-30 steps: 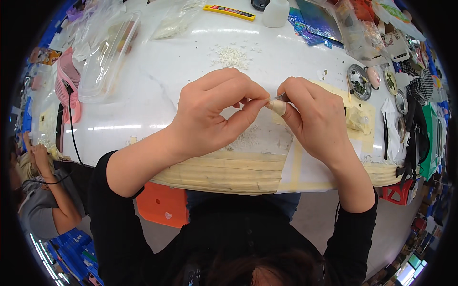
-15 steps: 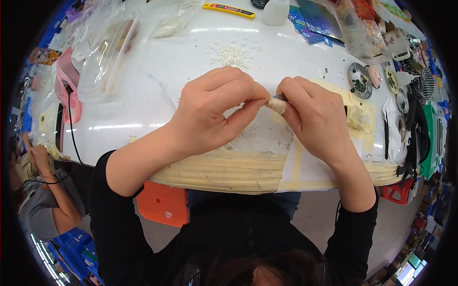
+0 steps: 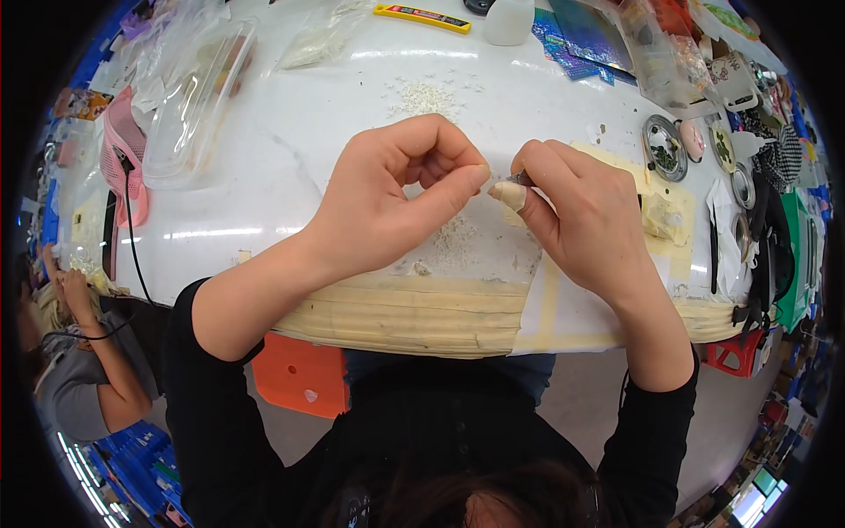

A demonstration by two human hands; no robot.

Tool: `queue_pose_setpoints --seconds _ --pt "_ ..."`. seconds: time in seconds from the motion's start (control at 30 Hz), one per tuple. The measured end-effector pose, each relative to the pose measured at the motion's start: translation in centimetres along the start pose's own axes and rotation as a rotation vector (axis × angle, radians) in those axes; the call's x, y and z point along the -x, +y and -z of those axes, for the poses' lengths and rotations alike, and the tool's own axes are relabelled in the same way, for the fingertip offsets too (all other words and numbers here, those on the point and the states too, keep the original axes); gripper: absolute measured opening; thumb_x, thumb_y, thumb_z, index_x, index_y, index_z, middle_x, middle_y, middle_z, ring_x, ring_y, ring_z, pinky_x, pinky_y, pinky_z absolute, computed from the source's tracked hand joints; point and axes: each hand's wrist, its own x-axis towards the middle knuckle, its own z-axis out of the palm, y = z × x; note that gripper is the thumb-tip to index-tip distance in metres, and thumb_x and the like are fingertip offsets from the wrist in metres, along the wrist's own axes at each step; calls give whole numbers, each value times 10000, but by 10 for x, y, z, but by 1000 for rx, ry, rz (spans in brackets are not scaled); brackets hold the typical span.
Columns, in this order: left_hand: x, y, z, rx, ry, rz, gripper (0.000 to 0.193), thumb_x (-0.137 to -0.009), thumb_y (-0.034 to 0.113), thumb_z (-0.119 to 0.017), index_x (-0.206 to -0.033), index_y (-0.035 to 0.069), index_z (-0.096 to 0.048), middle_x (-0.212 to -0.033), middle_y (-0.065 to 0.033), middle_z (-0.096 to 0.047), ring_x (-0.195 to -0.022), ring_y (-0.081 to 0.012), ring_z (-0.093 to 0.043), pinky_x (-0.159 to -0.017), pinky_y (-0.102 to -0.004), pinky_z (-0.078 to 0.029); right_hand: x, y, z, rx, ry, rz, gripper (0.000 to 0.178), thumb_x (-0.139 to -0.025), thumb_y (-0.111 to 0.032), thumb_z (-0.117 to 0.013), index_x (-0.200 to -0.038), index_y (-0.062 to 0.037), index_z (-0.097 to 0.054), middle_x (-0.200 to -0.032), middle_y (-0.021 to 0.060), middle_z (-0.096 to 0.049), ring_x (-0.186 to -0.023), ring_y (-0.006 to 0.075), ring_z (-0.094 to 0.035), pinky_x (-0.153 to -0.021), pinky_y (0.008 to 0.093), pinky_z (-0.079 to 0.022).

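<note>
My left hand [image 3: 387, 189] is above the white table [image 3: 290, 106], thumb and index finger pinched together. Whatever is between those fingertips is too small to make out. Just to its right, my right hand [image 3: 581, 207] is closed, its thumb wrapped in pale tape [image 3: 509, 195]. A small dark metallic piece [image 3: 521, 179] shows between that thumb and the curled index finger; most of it is hidden. A narrow gap separates the hands. Small white chips [image 3: 425, 97] are scattered on the table beyond them, with finer crumbs [image 3: 453, 242] below.
A clear plastic box [image 3: 198, 106] and a pink mesh item [image 3: 126, 158] lie at left. Beyond are a yellow packet [image 3: 422, 18] and a white bottle [image 3: 509, 22]. Round tins [image 3: 664, 150] stand at right. Yellow tape [image 3: 396, 312] covers the front edge. Another person's arm [image 3: 114, 370] shows far left.
My left hand's fingertips have drawn away from my right thumb, a little up and left, opening a gap. My right hand has barely moved.
</note>
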Motion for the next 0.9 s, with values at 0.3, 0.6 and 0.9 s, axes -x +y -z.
queue_pose_setpoints --seconds 0.3,0.6,0.9 --pt "-3 9 3 142 -52 249 127 -942 160 -653 -933 36 -624 -827 -37 -671 -723 -60 -591 -667 -211 -485 0 2 -2 -11 20 -9 196 -849 -186 -672 -813 -94 -502 -667 47 -536 -585 266 -568 -487 377 -430" --pt "0 3 2 81 -49 80 79 -922 58 -651 -971 -4 -639 -879 -51 -670 -774 -65 -594 -697 -219 -487 0 1 -3 -91 -14 -39 168 -855 -165 -654 -842 -80 -510 -697 68 -567 -627 297 -584 -526 400 -446" --pt "-2 0 1 -255 -27 -254 91 -865 -56 -651 -939 -8 -676 -863 -38 -661 -778 -101 -592 -695 -246 -481 1 1 -1 -78 -52 -47 170 -879 -190 -640 -879 -79 -511 -728 73 -573 -667 309 -593 -549 409 -452"
